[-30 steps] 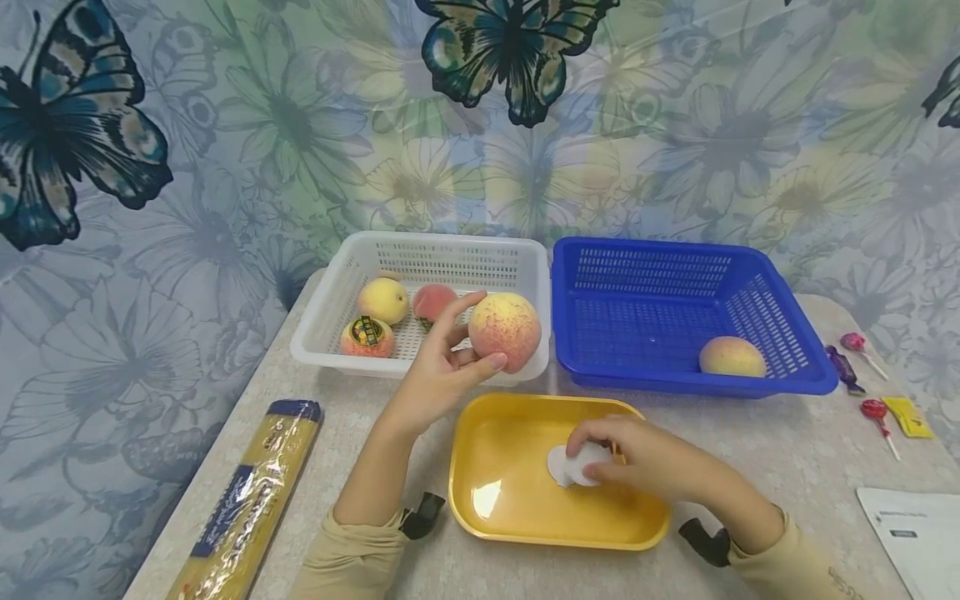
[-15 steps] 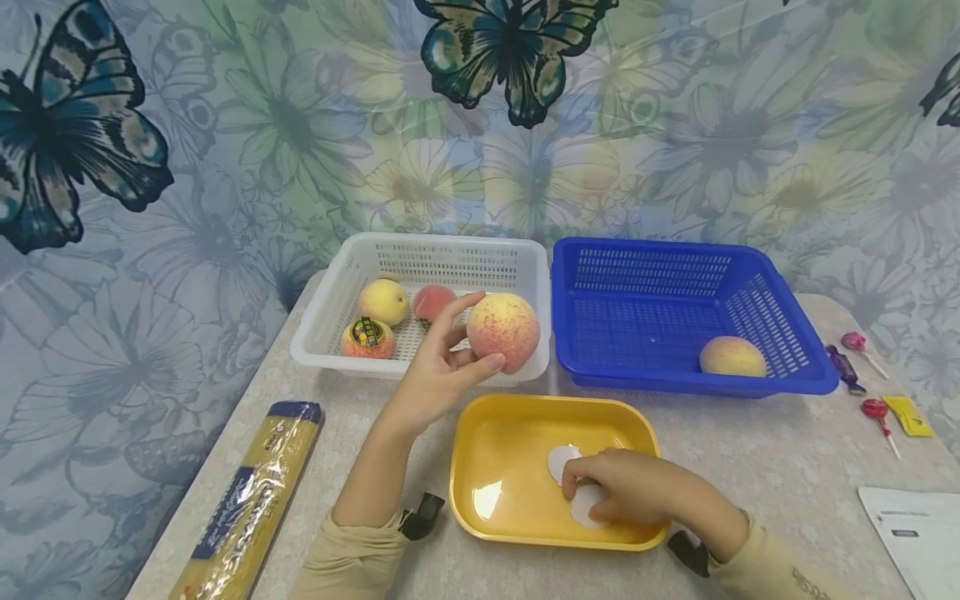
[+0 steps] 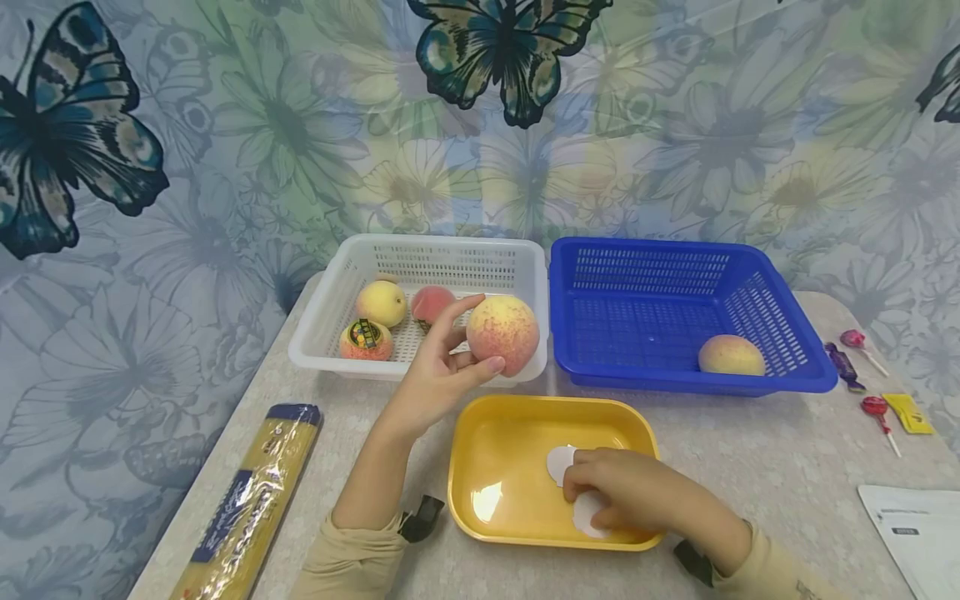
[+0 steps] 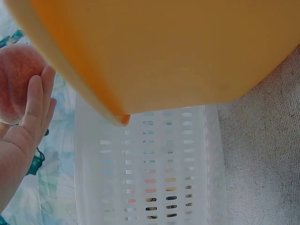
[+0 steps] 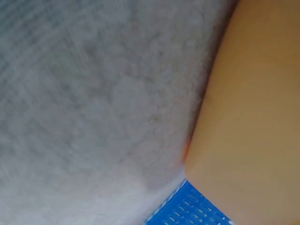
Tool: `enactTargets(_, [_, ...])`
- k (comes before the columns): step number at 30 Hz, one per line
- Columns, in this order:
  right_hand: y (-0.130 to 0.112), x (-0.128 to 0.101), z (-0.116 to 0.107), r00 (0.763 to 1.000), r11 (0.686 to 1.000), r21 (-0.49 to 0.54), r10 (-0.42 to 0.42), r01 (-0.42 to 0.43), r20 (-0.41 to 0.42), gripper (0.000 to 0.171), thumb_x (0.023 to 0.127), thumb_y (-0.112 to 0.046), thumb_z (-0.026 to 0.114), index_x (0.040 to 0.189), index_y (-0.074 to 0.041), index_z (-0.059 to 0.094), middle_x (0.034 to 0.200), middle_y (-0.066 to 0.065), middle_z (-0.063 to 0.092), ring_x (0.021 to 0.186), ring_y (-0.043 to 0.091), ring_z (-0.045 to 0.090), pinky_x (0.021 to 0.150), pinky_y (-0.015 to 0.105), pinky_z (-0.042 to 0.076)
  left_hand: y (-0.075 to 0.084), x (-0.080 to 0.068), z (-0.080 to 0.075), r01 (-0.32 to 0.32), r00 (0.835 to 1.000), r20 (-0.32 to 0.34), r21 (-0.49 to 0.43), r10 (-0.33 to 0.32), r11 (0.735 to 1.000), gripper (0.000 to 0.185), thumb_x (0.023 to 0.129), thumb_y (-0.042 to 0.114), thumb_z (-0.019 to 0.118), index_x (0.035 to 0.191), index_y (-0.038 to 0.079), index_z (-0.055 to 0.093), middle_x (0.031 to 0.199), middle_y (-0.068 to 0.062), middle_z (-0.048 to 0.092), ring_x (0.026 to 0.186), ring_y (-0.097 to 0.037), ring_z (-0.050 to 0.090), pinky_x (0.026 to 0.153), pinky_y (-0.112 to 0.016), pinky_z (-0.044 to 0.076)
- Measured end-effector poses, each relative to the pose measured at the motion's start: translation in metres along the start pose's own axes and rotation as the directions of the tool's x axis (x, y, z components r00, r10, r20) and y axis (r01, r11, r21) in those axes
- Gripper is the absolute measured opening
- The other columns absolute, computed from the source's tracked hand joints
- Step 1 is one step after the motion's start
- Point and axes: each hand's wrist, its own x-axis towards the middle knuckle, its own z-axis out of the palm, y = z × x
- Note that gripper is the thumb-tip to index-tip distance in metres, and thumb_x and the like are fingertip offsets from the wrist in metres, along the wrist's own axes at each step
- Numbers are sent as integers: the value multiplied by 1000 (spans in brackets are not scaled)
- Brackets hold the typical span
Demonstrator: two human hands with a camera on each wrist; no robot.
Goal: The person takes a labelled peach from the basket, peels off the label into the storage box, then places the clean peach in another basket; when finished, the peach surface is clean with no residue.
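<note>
In the head view my left hand [image 3: 441,367] holds a yellow-red peach [image 3: 502,335] up in front of the white basket [image 3: 352,363], thumb below and fingers behind it. The left wrist view shows the same peach [image 4: 18,79] at the far left, with the fingers against it. My right hand [image 3: 633,492] is low in the yellow tray [image 3: 510,425], thumb and fingers curled at a thin white round disc [image 3: 589,515]. A second white disc [image 3: 560,464] lies just beyond the fingers. In the right wrist view the tray's outer side [image 5: 253,117] shows, not the hand.
Several peaches [image 3: 382,302] lie in the white basket, one with a black label. A blue basket [image 3: 637,377] holds another peach [image 3: 732,356]. Packaged spaghetti [image 3: 251,500] lies at left. Sweets [image 3: 876,408] and a white sheet [image 3: 911,533] are at right.
My right hand has brought one white disc nearer to me in the tray, apart from the other disc. The left hand with the peach has stayed almost still.
</note>
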Motion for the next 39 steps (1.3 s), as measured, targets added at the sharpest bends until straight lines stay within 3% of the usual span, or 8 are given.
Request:
enactTargets(6, [-2,-3,-1,1000,998,-63,-7,5,-30,30,71,-17,85,88,-29,64,82,-18,51,77,1,44,71,22,42,2,-1,4,4,1000,15,-11,-4,1000,77,88,2,72,149,33,36,136,-19,50,102,-27,68,87,-33,59])
enactTargets(13, [-5,-14,-9,991,1000,20,-14,17,-135,20,80,-19,77,93,-30,67,82,-19,56,80,0,47,71,19,42,7,0,9,7,999,46,0,-6,1000,78,88,4,74,151,28,35,138,-18,48,104,-29,68,88,-36,59])
enactTargets(19, [-3,-21,-11,990,996,92,3,10,-138,14,86,-19,75,96,-27,68,86,-17,59,81,0,49,73,19,45,13,2,14,-10,997,79,40,7,999,76,88,4,74,150,29,37,138,-16,50,106,-32,68,88,-38,60])
enactTargets(24, [3,-28,-18,967,997,69,47,-30,-252,14,89,-25,73,102,-25,68,95,-17,63,89,1,56,80,26,52,20,3,19,-12,995,98,82,4,997,76,86,4,75,147,32,39,138,-15,50,108,-30,68,90,-37,59])
enactTargets(28, [16,-45,-34,897,993,81,111,-84,-427,21,87,-24,77,105,-29,66,98,-20,63,91,1,56,80,25,52,29,5,26,-22,992,130,180,-1,983,75,86,11,78,146,34,40,136,-10,50,104,-27,69,90,-36,59])
enactTargets(34, [47,-75,-56,686,982,116,189,-152,-703,38,74,-4,85,106,-17,71,104,-4,67,106,-2,49,95,14,33,39,15,42,-23,984,178,264,-25,964,75,85,17,79,145,40,40,137,-5,47,95,-24,70,83,-37,60])
enactTargets(36, [60,-85,-60,622,966,152,252,-209,-741,39,74,-5,85,110,-12,70,109,4,67,112,5,47,101,23,28,40,20,49,-31,982,186,284,-23,958,75,86,19,79,144,42,40,136,-5,47,92,-24,70,82,-36,60])
enactTargets(39, [79,-99,-63,562,925,220,366,-311,-742,41,79,-12,83,117,-6,67,119,16,63,120,26,43,104,48,24,41,32,62,-47,982,190,308,-13,950,75,85,21,80,145,41,40,134,-5,49,89,-23,69,80,-33,60])
